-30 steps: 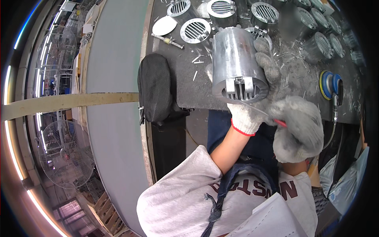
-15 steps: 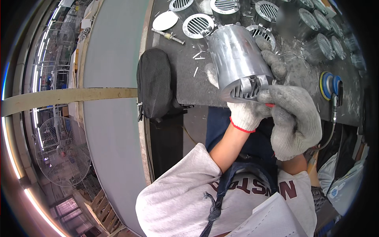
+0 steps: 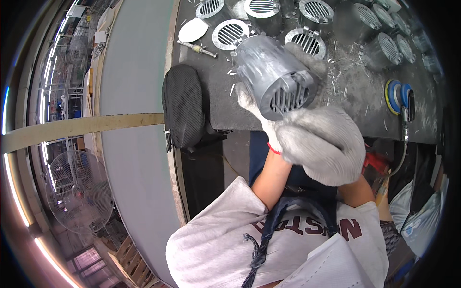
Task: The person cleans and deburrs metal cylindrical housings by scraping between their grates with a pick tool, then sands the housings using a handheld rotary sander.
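Observation:
A silvery metal cylinder [image 3: 266,69] with a slotted grate end [image 3: 290,98] is tilted, its grate facing me. My left hand [image 3: 263,113], in a pale knitted glove with a red cuff edge, is closed around the cylinder from beneath; its greyed fingers show on the far right side. My right hand [image 3: 326,146], in a thick grey-white glove, is closed at the lower rim of the grate end. Motion blurs its fingertips, and whatever they may pinch is hidden.
Several similar grated cylinders [image 3: 266,21] stand along the bench's [image 3: 355,108] far side. Metal slivers [image 3: 336,79] lie scattered. A white disc [image 3: 193,30], an air tool [image 3: 198,48] and a black bag [image 3: 182,108] are at left, a blue disc sander [image 3: 398,96] at right.
The cylinder has tipped and swung left, so its grate shows more fully. My right hand has moved left and lower along the rim. A red item seen at its fingertips earlier is hidden now.

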Demonstrator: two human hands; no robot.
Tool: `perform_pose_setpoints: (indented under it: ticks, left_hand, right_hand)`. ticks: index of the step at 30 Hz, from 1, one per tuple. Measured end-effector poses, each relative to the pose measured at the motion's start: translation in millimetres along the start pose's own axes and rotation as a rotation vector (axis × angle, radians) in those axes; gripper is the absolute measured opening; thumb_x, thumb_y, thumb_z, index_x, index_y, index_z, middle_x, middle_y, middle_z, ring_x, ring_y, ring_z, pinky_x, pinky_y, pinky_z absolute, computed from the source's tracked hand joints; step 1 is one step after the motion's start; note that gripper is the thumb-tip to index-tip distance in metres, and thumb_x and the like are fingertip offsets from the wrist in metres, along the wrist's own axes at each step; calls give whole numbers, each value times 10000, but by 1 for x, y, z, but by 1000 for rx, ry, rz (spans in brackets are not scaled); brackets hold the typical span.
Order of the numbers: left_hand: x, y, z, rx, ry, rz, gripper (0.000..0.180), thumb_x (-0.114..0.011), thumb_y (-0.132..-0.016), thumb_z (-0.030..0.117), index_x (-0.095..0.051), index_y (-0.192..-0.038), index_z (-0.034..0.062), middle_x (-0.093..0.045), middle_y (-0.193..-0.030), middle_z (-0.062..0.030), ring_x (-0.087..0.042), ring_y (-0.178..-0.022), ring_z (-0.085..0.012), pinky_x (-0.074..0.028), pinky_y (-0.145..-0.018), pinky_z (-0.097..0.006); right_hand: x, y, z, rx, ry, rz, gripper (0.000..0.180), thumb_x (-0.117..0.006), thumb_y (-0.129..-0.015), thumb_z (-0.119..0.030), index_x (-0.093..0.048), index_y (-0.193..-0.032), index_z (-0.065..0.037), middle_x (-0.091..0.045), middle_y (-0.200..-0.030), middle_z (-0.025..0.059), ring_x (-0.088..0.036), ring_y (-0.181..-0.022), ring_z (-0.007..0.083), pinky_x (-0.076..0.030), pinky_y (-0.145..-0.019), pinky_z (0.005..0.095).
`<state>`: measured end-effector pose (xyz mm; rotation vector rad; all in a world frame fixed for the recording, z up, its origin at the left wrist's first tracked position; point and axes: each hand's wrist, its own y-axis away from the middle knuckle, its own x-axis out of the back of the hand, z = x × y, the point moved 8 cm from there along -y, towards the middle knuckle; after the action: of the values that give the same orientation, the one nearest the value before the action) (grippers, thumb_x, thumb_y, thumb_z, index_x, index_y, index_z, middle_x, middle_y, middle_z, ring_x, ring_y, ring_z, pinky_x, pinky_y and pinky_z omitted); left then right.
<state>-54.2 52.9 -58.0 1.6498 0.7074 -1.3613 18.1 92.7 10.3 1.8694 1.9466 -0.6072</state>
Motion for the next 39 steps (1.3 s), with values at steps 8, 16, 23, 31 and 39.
perform_pose_setpoints:
  ticks: [8,16,23,31,39]
  left_hand:
    - [6,5,16,-122,-183,25,705,-542,-977,634,-496,-1441,106,-572,-1363,-107,-576,-1235,-295,-493,-1062,-481]
    - [35,6,-4,49,-21,-13,620,-535,-1012,570,-512,-1449,131,-558,-1423,-98,-560,-1278,-311,-464,-1106,-479]
    - [54,20,-7,123,-60,5,621,-547,-1008,569,-514,-1452,137,-560,-1423,-103,-555,-1287,-316,-461,-1110,-480]
    - [23,13,3,-12,-131,20,676,-533,-996,631,-500,-1464,143,-556,-1425,-93,-552,-1274,-321,-451,-1118,-474]
    - [-57,-11,-11,-72,-72,-118,699,-435,-1019,676,-506,-1445,126,-542,-1422,-90,-559,-1236,-299,-472,-1095,-484]
  right_hand:
    - [-15,41,-96,932,865,361,282,-661,-977,-191,-632,-1120,49,-654,-1154,228,-693,-778,293,-579,-599,357]
    - [21,49,-77,781,709,185,344,-639,-1002,-192,-563,-1288,-16,-575,-1348,240,-666,-1046,315,-584,-966,463]
    - [52,77,-14,340,-195,-21,528,-551,-1068,-242,-379,-1534,-62,-486,-1505,173,-537,-1360,300,-436,-1184,446]
    - [53,76,-29,524,365,413,493,-743,-926,-305,-584,-1282,-4,-594,-1266,206,-678,-1059,354,-649,-844,470]
    - [21,32,-90,524,125,287,374,-705,-955,-272,-666,-1159,39,-655,-1115,172,-701,-929,271,-636,-723,379]
